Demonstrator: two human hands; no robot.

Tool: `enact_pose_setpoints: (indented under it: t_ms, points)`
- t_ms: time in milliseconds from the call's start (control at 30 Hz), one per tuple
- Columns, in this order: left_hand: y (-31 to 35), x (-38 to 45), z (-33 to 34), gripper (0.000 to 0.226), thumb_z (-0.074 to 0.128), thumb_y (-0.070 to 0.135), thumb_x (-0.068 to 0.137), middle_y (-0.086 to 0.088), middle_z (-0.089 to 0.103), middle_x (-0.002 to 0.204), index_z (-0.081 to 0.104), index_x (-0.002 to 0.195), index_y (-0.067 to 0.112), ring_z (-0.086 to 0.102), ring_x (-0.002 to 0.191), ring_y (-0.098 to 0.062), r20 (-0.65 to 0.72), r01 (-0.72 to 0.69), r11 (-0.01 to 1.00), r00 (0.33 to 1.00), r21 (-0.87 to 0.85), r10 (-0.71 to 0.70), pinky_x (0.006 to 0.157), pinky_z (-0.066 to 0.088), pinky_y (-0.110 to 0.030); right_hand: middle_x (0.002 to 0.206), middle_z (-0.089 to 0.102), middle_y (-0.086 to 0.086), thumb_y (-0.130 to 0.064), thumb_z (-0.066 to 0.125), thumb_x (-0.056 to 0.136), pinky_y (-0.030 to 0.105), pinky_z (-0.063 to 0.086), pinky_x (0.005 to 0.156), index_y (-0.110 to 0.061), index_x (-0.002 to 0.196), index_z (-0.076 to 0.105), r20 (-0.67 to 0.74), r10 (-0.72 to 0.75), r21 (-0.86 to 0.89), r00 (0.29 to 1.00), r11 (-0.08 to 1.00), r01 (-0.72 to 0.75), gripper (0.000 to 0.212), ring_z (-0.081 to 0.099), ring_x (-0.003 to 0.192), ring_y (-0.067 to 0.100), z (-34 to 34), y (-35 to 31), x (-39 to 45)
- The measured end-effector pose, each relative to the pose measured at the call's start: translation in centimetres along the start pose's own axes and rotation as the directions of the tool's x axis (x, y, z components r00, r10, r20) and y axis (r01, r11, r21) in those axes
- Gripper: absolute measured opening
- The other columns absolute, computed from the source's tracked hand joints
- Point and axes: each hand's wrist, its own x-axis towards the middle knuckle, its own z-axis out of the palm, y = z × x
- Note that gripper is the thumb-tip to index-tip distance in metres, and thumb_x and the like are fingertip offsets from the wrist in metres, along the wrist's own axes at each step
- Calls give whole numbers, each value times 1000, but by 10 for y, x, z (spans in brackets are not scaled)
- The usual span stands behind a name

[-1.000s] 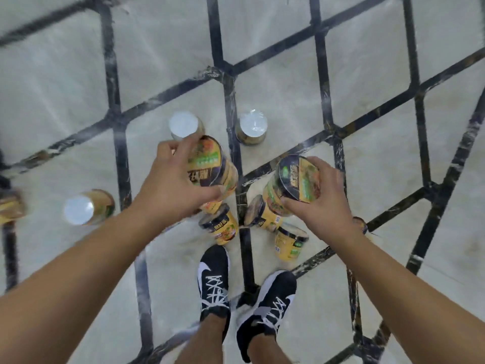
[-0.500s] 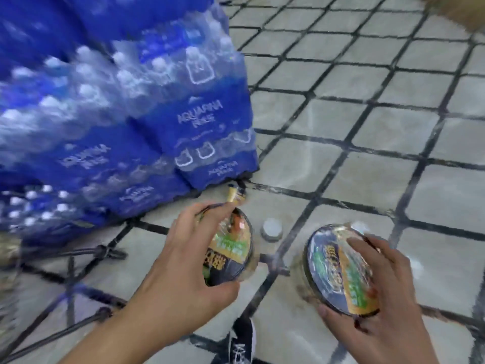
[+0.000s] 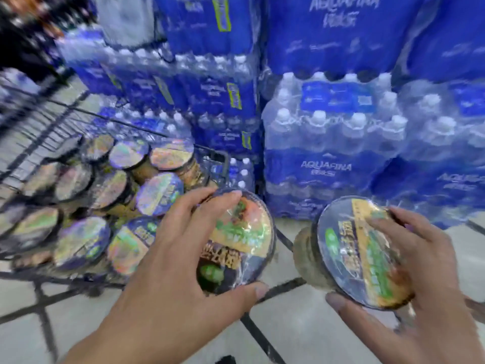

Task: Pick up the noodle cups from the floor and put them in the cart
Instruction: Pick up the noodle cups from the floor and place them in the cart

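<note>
With each hand clamped over a noodle cup's lid, left hand (image 3: 181, 258) on its cup (image 3: 244, 243) and right hand (image 3: 420, 279) on its cup (image 3: 351, 256), it seems best to lower them upright into gaps among the cups in the cart (image 3: 217, 156).

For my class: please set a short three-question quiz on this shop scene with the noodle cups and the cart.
1. True or false: each hand holds a noodle cup.
2. Which hand is nearer the cart? A left, B right.
3. What is stacked behind the cart?

Key:
1. True: left hand grips one cup, right hand another cup.
2. A.
3. Packs of bottled water.
</note>
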Motion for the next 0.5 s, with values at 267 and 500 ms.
enact_pose_setpoints:
  t_ms: [267, 500]
  points:
    - [-138, 21, -134, 93, 75, 75, 57, 37, 31, 149, 38, 142, 67, 33, 142, 9, -186, 100, 995, 977, -9, -100, 109, 36, -37, 149, 45, 4, -62, 81, 58, -2, 32, 97, -34, 136, 60, 118, -74, 52, 990, 996, 68, 86, 39, 141, 3, 148, -90, 85]
    - [-247, 38, -195, 85, 82, 70, 64, 25, 40, 136, 46, 140, 55, 46, 121, 1, -370, 260, 966, 899, 13, -237, 100, 39, -34, 152, 34, -12, -57, 91, 67, 5, 34, 104, -44, 137, 54, 240, -226, 83, 944, 974, 212, 80, 34, 145, -3, 242, -145, 146]
